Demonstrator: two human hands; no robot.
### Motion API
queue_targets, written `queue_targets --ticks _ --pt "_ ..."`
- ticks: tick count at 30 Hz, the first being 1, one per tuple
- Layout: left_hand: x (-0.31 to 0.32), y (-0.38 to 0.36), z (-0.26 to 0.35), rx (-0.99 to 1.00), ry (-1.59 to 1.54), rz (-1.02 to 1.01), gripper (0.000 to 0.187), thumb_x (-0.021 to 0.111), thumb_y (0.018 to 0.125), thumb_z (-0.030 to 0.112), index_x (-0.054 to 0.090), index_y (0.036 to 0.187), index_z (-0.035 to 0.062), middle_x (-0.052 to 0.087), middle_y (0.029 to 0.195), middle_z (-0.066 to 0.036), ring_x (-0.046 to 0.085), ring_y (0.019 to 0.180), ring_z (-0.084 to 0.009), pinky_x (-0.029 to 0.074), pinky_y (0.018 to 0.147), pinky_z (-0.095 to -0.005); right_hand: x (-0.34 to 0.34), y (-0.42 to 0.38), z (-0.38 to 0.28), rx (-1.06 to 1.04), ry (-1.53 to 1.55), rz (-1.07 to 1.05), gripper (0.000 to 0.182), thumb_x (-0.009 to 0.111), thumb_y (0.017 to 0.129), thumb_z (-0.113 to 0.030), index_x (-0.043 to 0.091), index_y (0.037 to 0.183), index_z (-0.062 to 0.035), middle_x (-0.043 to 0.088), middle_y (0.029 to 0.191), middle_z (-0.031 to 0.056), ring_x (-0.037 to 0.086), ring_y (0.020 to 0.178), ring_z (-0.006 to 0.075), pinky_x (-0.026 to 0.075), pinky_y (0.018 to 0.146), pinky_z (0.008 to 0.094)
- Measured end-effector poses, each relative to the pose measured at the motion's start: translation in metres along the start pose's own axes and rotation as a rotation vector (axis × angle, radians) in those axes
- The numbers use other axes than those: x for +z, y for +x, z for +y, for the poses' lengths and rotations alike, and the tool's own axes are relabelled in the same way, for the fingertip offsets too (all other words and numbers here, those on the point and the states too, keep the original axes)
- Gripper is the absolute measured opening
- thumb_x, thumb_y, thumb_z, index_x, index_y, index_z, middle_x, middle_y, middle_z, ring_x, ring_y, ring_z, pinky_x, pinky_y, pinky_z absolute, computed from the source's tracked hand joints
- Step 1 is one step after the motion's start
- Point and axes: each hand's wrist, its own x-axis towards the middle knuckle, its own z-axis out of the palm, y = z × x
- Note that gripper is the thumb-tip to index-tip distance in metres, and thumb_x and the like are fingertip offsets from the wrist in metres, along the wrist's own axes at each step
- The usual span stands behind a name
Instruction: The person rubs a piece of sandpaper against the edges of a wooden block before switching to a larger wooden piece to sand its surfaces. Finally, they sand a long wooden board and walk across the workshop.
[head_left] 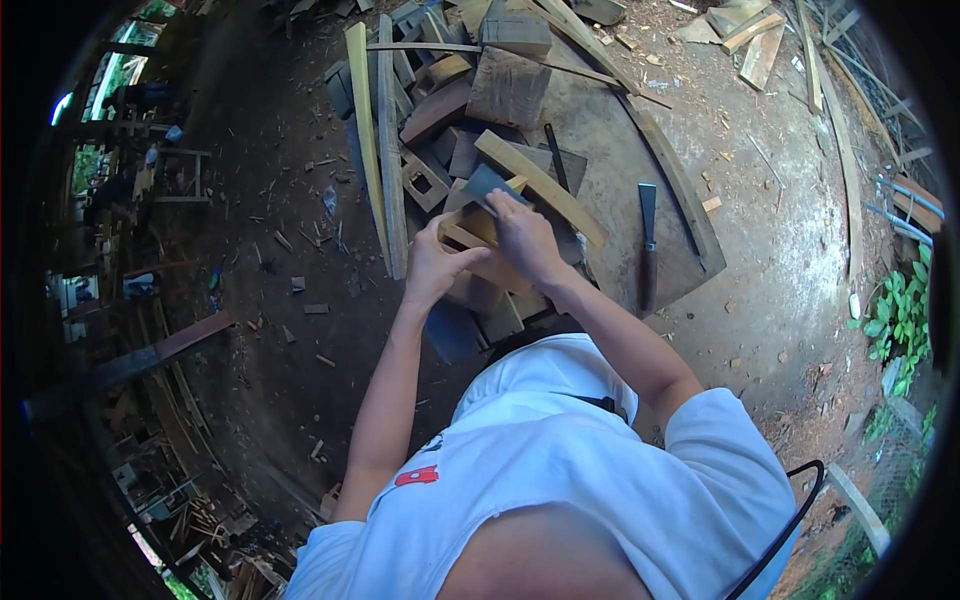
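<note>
My left hand (440,268) is closed around a curved wooden piece (475,226), with the thumb along its near side. My right hand (527,242) is at the same piece, its fingers closed on a flat blue-grey piece (484,184) whose exact kind I cannot make out. A pale wooden bar (540,187) lies just beyond the right hand. To the right, a chisel (649,245) with a dark wooden handle lies on a broad board (610,180). A thin dark tool (556,157) rests near the bar.
Stacked wood blocks (508,88) and a block with a square hole (424,184) lie beyond my hands. Long strips (366,140) stand at the left of the pile. A curved wooden length (675,185) edges the board. Wood scraps litter the ground, with leaves (898,315) far right.
</note>
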Motion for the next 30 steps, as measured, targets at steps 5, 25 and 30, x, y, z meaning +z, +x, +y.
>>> queue_targets --ticks 5,25,30 --pt "0.001 -0.002 -0.002 0.045 0.082 0.006 0.067 0.088 0.063 0.023 0.059 0.119 0.0004 0.07 0.103 -0.016 0.068 0.097 -0.0249 0.053 0.085 -0.036 0.014 0.026 0.03 0.12 -0.003 -0.025 0.027 0.05 0.088 -0.009 0.056 0.112 0.0003 0.061 0.112 0.019 0.063 0.103 0.0339 0.054 0.082 0.0434" --pt "-0.006 -0.006 -0.004 0.051 0.103 0.087 0.073 0.089 0.064 0.021 0.053 0.122 -0.0044 0.068 0.108 -0.016 0.067 0.096 -0.0225 0.053 0.084 -0.0336 0.01 -0.001 -0.015 -0.068 0.094 0.158 0.04 0.056 0.082 -0.003 0.056 0.122 0.0014 0.06 0.123 0.0221 0.06 0.112 0.0354 0.05 0.095 0.0416" --pt "-0.002 -0.008 0.002 0.043 0.067 0.058 0.06 0.088 0.066 0.02 0.06 0.114 -0.0035 0.07 0.1 -0.013 0.067 0.091 -0.0186 0.053 0.082 -0.0311 0.004 0.036 0.017 0.199 0.071 -0.036 0.026 0.049 0.086 -0.007 0.059 0.108 0.0009 0.064 0.11 0.02 0.064 0.101 0.033 0.052 0.087 0.0446"
